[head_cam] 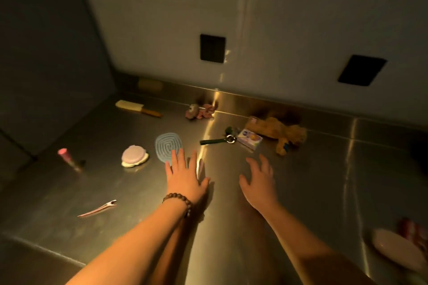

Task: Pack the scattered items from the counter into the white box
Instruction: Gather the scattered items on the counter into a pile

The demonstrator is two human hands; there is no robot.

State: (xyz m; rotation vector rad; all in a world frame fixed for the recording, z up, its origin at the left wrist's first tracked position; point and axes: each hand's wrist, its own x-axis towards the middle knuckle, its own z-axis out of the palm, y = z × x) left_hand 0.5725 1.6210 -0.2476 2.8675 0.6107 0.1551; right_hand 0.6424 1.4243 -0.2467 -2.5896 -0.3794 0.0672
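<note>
Both hands are held open with nothing gripped: the left hand (185, 174) beside the blue brush (168, 147), the right hand (258, 179) above the counter (324, 180).

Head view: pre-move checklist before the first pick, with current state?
1. Left hand free: ok, fingers straight, holding nothing, flat near the blue spiral pad.
2. Right hand free: ok, fingers spread, holding nothing.
3. Nearest items unobstructed: ok, the blue spiral pad and the keychain lie apart on the counter.
4. White box located: cannot tell, no box is plainly in view.
5. Lighting for small items: not ok, dim; the hair clip is faint.
</note>
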